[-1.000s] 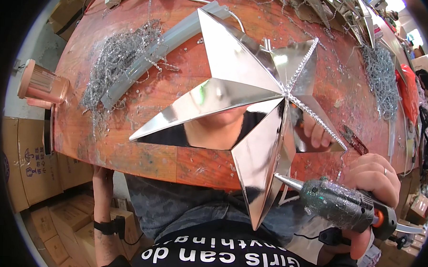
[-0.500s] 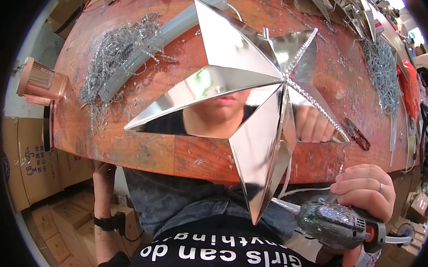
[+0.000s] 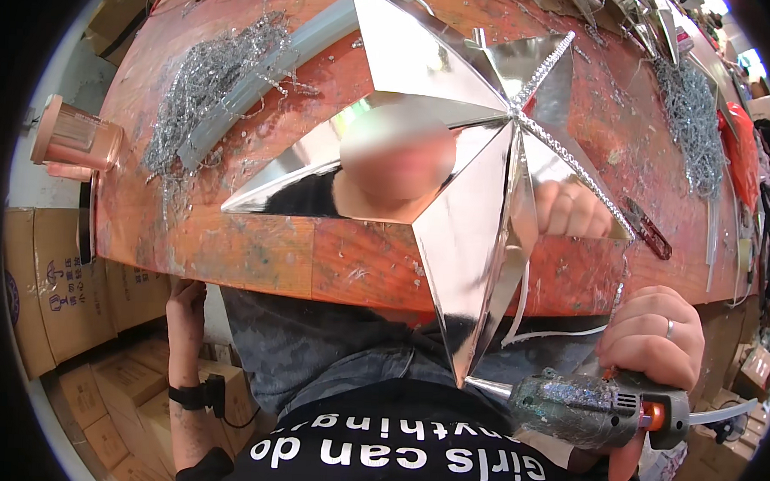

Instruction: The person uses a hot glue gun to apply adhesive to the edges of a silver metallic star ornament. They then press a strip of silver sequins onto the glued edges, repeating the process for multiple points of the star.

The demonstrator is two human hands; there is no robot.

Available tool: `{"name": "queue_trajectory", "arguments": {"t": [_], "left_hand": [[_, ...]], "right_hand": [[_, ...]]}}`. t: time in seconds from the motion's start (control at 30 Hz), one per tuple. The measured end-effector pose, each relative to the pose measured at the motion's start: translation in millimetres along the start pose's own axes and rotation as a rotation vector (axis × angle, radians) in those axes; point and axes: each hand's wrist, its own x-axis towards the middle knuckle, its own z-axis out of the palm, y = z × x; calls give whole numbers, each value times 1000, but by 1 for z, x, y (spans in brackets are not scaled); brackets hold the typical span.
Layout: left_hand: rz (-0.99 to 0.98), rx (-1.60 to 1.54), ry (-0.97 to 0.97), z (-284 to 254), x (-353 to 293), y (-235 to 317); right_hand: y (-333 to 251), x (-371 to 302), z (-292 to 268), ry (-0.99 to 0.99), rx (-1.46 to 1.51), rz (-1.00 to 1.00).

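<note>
A large mirror-like silver star (image 3: pixel 463 218) lies on the table, its lowest point jutting over the front edge. Silver bead trim (image 3: pixel 577 171) runs along the ridges of its upper right and right points, and a loose end hangs toward my right hand. My right hand (image 3: pixel 655 343) is closed around a grey glue gun (image 3: pixel 575 410) with a clear glue stick (image 3: pixel 725 412) in its back. The gun's nozzle appears to meet the star's lowest tip. My left hand (image 3: pixel 186 301) is at the table's front left edge, away from the star, its fingers mostly hidden.
A tangled heap of silver bead strands (image 3: pixel 207 87) lies at the left beside a bundle of translucent glue sticks (image 3: pixel 263 76). A pinkish clear cup (image 3: pixel 80 137) stands at the left edge. Red-handled snips (image 3: pixel 650 231) lie right of the star. Cardboard boxes (image 3: pixel 82 287) stand at lower left.
The glue gun has moved left, bringing its nozzle to the star's lowest tip. The star sits slightly higher in view. My left hand has stayed by the table edge.
</note>
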Motion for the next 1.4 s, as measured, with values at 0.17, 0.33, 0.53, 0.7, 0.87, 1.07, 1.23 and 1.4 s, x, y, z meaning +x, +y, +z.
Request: {"name": "queue_trajectory", "arguments": {"t": [0.17, 0.33, 0.53, 0.7, 0.87, 1.07, 1.23, 1.4], "left_hand": [[-43, -31, -8, 0, -3, 2], [-123, -72, -49, -2, -3, 3], [-72, -190, 3, -3, -5, -1], [-188, -31, 117, -29, -8, 29], [-138, 67, 9, -49, -10, 43], [-41, 38, -78, -96, -15, 74], [-16, -406, -145, -120, 16, 139], [418, -92, 123, -130, 53, 140]], "right_hand": [[7, -3, -3, -102, 58, -60], [14, -17, -12, -53, 56, -39], [23, -97, -48, 630, -224, 730], [66, -93, -52, 424, -509, 1042], [10, -45, -28, 460, -918, 645], [-81, 66, 8, 75, -619, 123], [-106, 118, 30, -69, -628, 37], [-111, 133, 61, -383, -761, -68]]}}
